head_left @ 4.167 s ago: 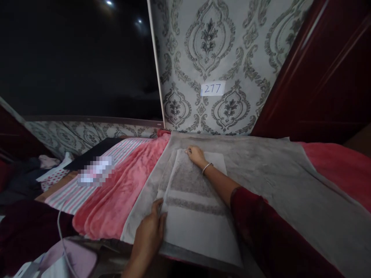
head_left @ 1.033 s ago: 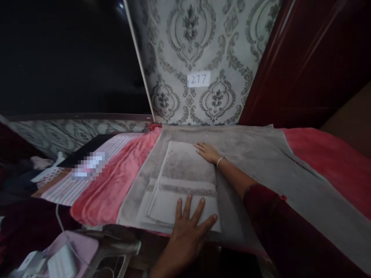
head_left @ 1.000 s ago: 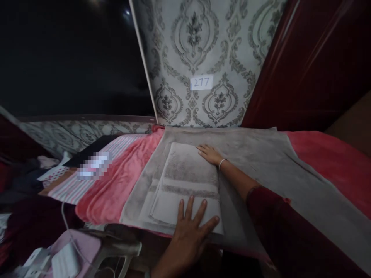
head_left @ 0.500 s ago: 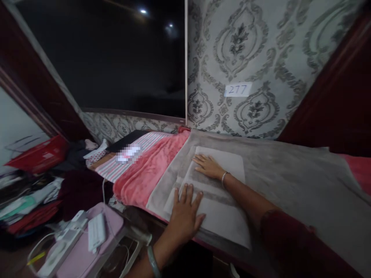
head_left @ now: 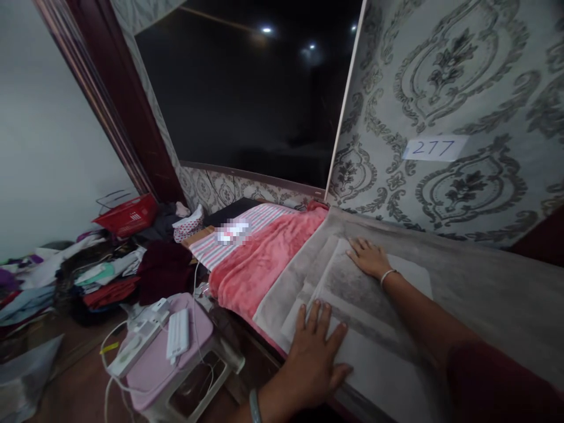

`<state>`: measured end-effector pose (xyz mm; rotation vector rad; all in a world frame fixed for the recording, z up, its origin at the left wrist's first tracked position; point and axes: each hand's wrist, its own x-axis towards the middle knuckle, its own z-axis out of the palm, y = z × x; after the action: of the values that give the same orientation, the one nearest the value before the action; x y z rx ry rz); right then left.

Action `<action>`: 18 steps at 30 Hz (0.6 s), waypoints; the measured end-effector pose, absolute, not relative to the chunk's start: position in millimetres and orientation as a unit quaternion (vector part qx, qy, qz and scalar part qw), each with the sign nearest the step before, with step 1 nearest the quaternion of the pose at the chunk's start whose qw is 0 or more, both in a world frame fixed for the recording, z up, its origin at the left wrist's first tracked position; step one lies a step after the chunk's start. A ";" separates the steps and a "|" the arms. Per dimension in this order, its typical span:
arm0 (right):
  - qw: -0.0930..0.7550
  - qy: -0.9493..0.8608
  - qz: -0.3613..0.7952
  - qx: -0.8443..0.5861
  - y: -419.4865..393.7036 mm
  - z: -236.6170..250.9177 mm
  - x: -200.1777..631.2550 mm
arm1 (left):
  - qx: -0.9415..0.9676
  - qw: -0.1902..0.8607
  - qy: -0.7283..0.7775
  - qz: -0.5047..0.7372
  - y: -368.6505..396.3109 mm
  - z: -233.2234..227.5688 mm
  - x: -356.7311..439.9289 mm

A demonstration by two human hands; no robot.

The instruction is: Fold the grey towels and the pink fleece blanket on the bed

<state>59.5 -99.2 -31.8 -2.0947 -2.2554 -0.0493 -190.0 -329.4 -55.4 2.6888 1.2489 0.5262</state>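
A folded grey towel with a paler band lies on a larger grey cloth spread over the raised surface. My left hand rests flat on the towel's near edge, fingers spread. My right hand lies flat on the towel's far left corner, a thin bangle on the wrist and a dark red sleeve on the arm. Neither hand grips anything.
A pink fleece blanket and a striped cloth lie left of the grey cloth. A pink stool with white power strips stands on the floor at left. Piled clothes and a red basket lie beyond. A label reading 277 hangs on the patterned wall.
The view has swung to the left, bringing the stool, clothes and basket into sight. Both hands stay flat on the folded towel, with the right hand shifted toward its far left corner.
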 end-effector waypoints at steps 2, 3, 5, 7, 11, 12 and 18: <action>0.056 -0.736 -0.048 -0.673 -113.1 -30.8 63.9 | 0.879 0.084 0.433 0.182 -324.9 -46.6 -194.2; 0.069 -0.742 -0.060 -0.664 -123.0 -32.5 69.2 | 0.864 0.092 0.456 0.190 -321.1 -42.0 -197.0; 0.097 -0.756 -0.074 -0.643 -149.2 -40.7 85.3 | 0.823 0.117 0.517 0.206 -310.5 -33.9 -203.7; 0.136 -0.767 -0.077 -0.623 -183.3 -53.7 105.7 | 0.777 0.163 0.568 0.218 -297.3 -28.9 -210.3; 0.206 -0.790 -0.072 -0.573 -265.3 -80.7 133.5 | 0.713 0.279 0.594 0.246 -273.2 -25.8 -219.4; 0.217 -0.792 -0.071 -0.567 -285.4 -85.5 133.2 | 0.705 0.304 0.591 0.249 -269.2 -25.5 -220.7; 0.254 -0.816 -0.091 -0.511 -364.2 -90.4 68.2 | 0.663 0.451 0.500 0.328 -263.1 -25.5 -227.8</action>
<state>68.2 -364.2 -90.4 -1.3876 -2.2178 -0.2471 -227.8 -263.1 -25.5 1.6387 1.2346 0.8095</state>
